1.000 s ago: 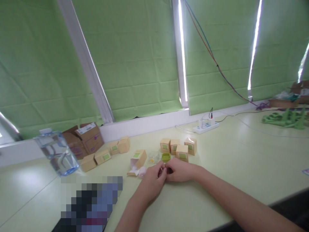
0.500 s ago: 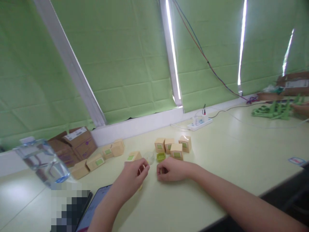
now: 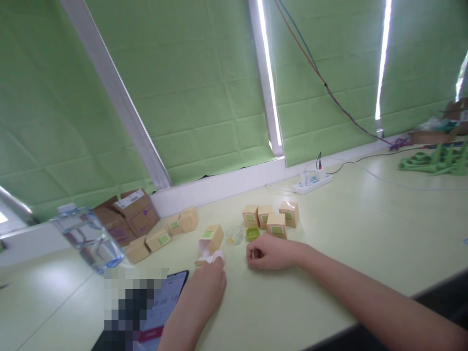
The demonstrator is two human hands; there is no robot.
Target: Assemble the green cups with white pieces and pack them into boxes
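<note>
My left hand (image 3: 208, 282) is closed, its fingertips at a white curled piece (image 3: 218, 255), perhaps paper or thin foam. This lies at the mouth of an opened small tan carton (image 3: 215, 238) with a green label and white inside. My right hand (image 3: 268, 252) rests on the table with fingers curled; whatever is inside them, if anything, is hidden. Just beyond it stands a small olive-green square tray (image 3: 252, 234). Beside the tray, to its left, is a clear round container (image 3: 234, 236) with a bit of orange-yellow in it.
Several tan cartons (image 3: 277, 225) stand behind my right hand, and more tan cartons (image 3: 158, 239) lie at left. A water bottle (image 3: 91, 239), a brown cardboard box (image 3: 137, 214) and a phone (image 3: 164, 302) are on the left. A power strip (image 3: 312, 184) and green items (image 3: 435, 162) are further right.
My left hand has moved down towards me, uncovering the opened carton and the white piece. My right hand stays curled in about the same place. The view has turned slightly left.
</note>
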